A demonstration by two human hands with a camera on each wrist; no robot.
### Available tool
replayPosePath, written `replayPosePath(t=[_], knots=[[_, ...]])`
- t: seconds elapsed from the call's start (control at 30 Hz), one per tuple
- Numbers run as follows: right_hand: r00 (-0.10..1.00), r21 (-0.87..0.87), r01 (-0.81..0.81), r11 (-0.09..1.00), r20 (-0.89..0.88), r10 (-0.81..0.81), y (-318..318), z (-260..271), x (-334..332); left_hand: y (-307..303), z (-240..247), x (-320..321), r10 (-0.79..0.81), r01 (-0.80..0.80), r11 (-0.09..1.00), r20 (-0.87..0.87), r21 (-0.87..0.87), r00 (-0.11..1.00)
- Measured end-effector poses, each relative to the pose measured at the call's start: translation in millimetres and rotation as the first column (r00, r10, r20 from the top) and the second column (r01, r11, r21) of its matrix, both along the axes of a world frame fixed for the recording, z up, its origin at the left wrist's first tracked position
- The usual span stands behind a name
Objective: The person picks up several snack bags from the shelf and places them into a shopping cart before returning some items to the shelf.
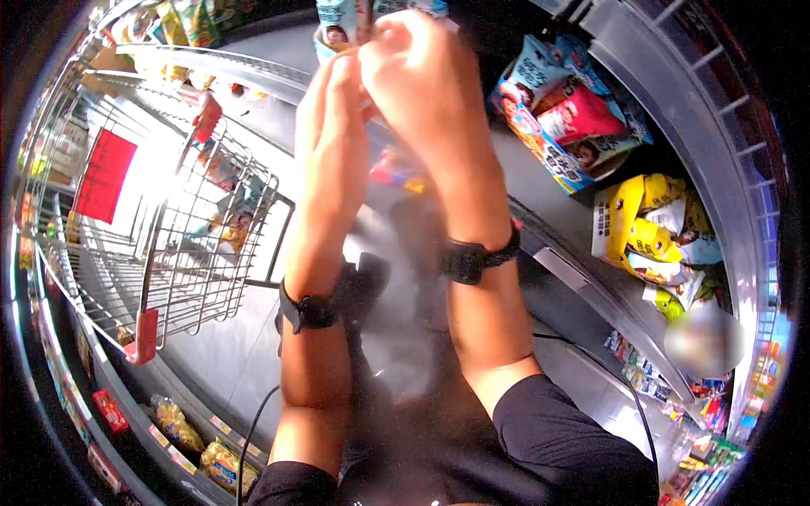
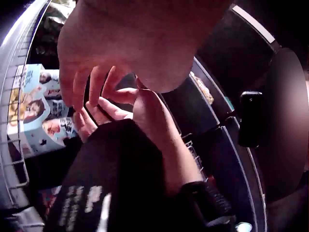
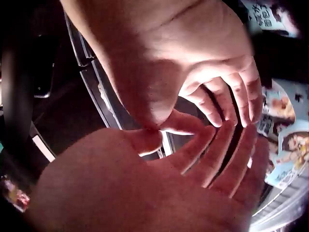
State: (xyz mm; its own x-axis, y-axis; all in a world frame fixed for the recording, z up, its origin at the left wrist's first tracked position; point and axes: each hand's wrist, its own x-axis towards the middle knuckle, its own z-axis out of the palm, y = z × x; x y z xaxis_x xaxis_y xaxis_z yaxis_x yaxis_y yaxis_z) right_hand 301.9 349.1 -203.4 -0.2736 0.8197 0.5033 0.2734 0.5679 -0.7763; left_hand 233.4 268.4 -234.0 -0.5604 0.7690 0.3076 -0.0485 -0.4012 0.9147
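Note:
In the head view my left hand (image 1: pixel 329 114) and right hand (image 1: pixel 418 72) are raised together at the top centre, in front of a shelf. Both wrist views show the fingertips of the two hands meeting, with the fingers bent in an arch and a hollow between the palms. Nothing shows inside that hollow. The thumbs come together on the near side. Just behind the hands in the head view stands a light-blue snack pack (image 1: pixel 335 34). Each wrist wears a black strap with a small device, one being the right strap (image 1: pixel 477 260).
A wire shopping cart (image 1: pixel 202 278) with packets in it stands to the left. On the right shelf sit a blue display box (image 1: pixel 544 148) and a yellow display box (image 1: pixel 620 219) of snack packets. Bagged goods (image 1: pixel 177 422) line a low shelf at lower left. A black cable (image 1: pixel 612 375) hangs near the right arm.

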Motion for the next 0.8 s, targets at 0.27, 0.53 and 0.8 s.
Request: replayPosePath(t=[0.27,0.53,0.8], knots=[[0.938,0.092,0.326,0.941,0.093,-0.334,15,18,77,37,-17,48,-0.319,0.319,0.948,-0.050,0.012,0.947],[0.970,0.124,0.235,0.964,0.041,-0.241,61,-36,42,71,-26,3,0.214,-0.178,0.976,-0.690,0.124,0.691],[0.990,0.122,0.119,0.985,0.057,-0.126,66,-35,13,73,-63,-21,0.172,-0.360,0.932,-0.932,0.049,0.320]])
